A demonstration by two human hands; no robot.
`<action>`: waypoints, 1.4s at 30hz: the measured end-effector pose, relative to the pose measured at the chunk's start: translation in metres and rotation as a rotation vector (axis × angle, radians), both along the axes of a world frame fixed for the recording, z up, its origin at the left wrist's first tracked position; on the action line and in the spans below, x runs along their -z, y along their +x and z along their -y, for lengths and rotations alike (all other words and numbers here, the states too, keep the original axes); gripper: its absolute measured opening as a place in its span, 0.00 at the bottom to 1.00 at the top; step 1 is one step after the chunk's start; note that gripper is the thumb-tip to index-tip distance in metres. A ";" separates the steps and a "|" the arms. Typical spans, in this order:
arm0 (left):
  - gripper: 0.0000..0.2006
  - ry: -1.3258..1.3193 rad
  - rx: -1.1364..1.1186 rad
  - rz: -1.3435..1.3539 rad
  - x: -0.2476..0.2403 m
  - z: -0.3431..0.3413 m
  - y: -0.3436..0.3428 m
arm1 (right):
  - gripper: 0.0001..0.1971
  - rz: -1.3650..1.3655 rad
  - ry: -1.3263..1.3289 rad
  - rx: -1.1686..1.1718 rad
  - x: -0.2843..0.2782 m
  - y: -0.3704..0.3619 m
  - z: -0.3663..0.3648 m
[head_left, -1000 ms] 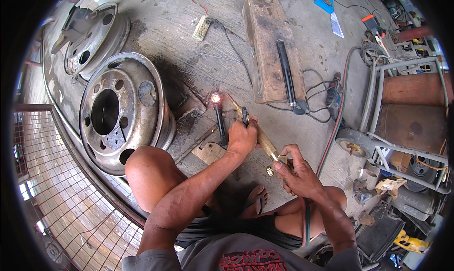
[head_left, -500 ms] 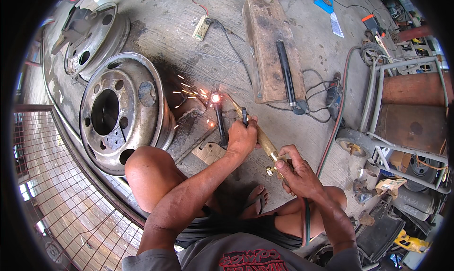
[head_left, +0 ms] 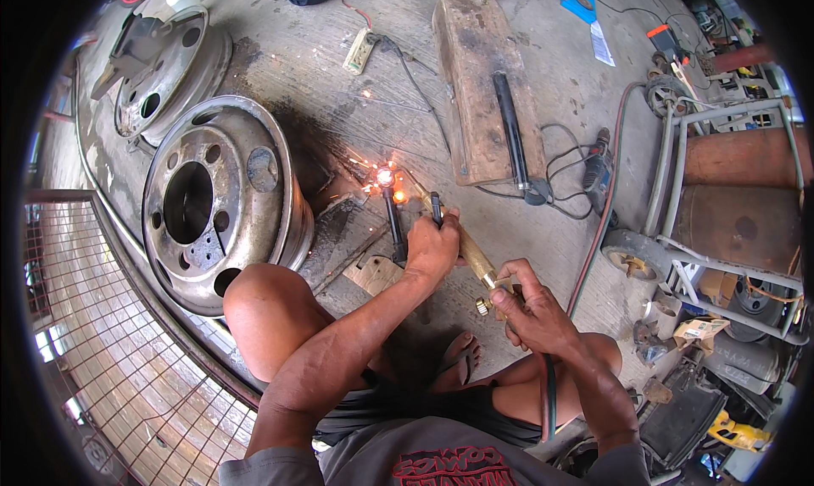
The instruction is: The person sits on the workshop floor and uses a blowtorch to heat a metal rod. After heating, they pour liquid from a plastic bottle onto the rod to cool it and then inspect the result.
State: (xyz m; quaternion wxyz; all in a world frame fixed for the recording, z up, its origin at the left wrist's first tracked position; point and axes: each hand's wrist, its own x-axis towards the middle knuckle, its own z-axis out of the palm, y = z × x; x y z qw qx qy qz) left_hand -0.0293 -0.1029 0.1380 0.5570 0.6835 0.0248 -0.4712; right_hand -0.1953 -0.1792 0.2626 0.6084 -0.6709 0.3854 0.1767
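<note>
A brass cutting torch point(head_left: 475, 257) slants across the middle, its thin tip pointing up and left. My left hand point(head_left: 434, 247) is wrapped round its front part, beside the black lever. Farther back, by the brass valve knobs, my right hand point(head_left: 532, 310) grips the torch's rear end. Red and green hoses point(head_left: 548, 397) run down from there past my leg. Just left of the torch tip, the far end of a dark metal rod point(head_left: 394, 223) glows white-orange and throws sparks. The rod's near end rests by a piece of cardboard point(head_left: 373, 274).
A steel wheel rim point(head_left: 242, 160) stands left of the sparks, another rim point(head_left: 199, 71) behind it. A wooden block point(head_left: 475, 79) carries a black metal bar point(head_left: 510, 126). A drill point(head_left: 599, 171) and cables lie right of it. A gas cylinder cart point(head_left: 670, 189) stands at right.
The sparks have changed, with a larger orange glow now beside the rod's hot end. Both hands and the torch stay in nearly the same place.
</note>
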 end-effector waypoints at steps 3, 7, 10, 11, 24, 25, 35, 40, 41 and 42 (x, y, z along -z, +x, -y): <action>0.24 0.001 -0.005 -0.002 -0.002 0.001 -0.001 | 0.18 -0.008 -0.021 -0.005 0.001 -0.001 0.000; 0.23 -0.007 -0.002 -0.013 -0.002 0.001 -0.001 | 0.18 0.003 -0.040 -0.016 0.003 -0.002 -0.001; 0.21 0.005 0.034 -0.043 -0.001 0.000 0.001 | 0.19 0.002 -0.012 0.002 0.004 -0.002 -0.001; 0.21 0.012 0.041 -0.045 -0.001 0.000 0.001 | 0.19 0.002 -0.018 0.001 0.005 -0.002 -0.001; 0.23 0.037 0.068 -0.049 -0.009 -0.002 0.003 | 0.22 -0.024 -0.044 0.000 0.008 -0.002 -0.001; 0.23 0.036 0.062 -0.047 -0.011 -0.002 0.003 | 0.22 -0.031 -0.043 -0.002 0.008 -0.002 -0.001; 0.23 0.029 0.036 -0.030 -0.007 -0.001 0.001 | 0.21 -0.020 -0.043 -0.009 0.008 -0.003 -0.001; 0.22 0.025 0.034 -0.031 -0.001 -0.002 0.001 | 0.20 -0.070 -0.035 -0.014 0.002 0.001 -0.001; 0.22 0.022 0.038 -0.036 0.000 -0.001 0.002 | 0.20 -0.024 -0.121 -0.062 0.003 0.000 -0.002; 0.22 0.020 0.043 -0.041 -0.004 -0.001 0.003 | 0.20 0.022 -0.207 -0.107 0.005 -0.003 -0.002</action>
